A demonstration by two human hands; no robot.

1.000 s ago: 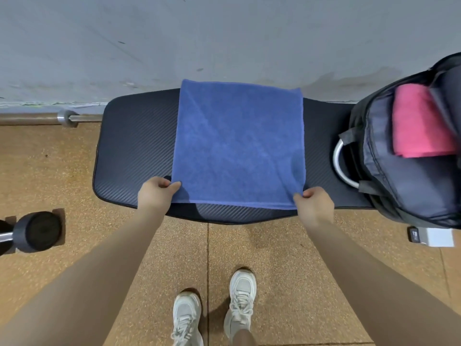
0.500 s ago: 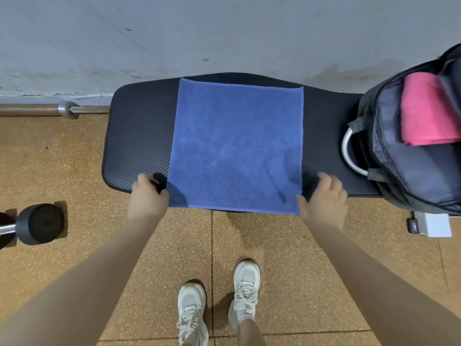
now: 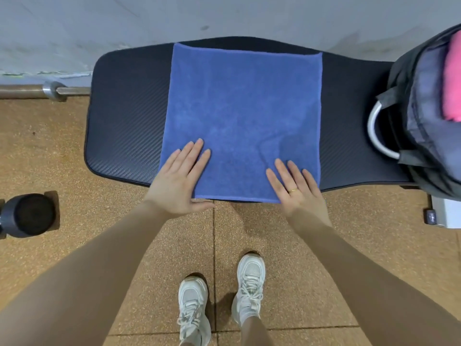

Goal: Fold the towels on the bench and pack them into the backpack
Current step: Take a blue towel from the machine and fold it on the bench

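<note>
A blue towel lies spread flat and square across the black padded bench. My left hand rests flat on the towel's near left corner, fingers straight. On the near right corner my right hand lies flat too, a ring on one finger. An open dark backpack stands at the bench's right end, and a folded pink towel sits inside it.
A grey wall runs behind the bench. A barbell end lies on the floor at the left, and a dark dumbbell sits at the near left. A white box lies under the backpack. My white shoes stand on the cork-coloured floor.
Both hands let go of the towel's near corners and now lie flat on top of it, further in over the cloth. The towel lies smoother on the bench.
</note>
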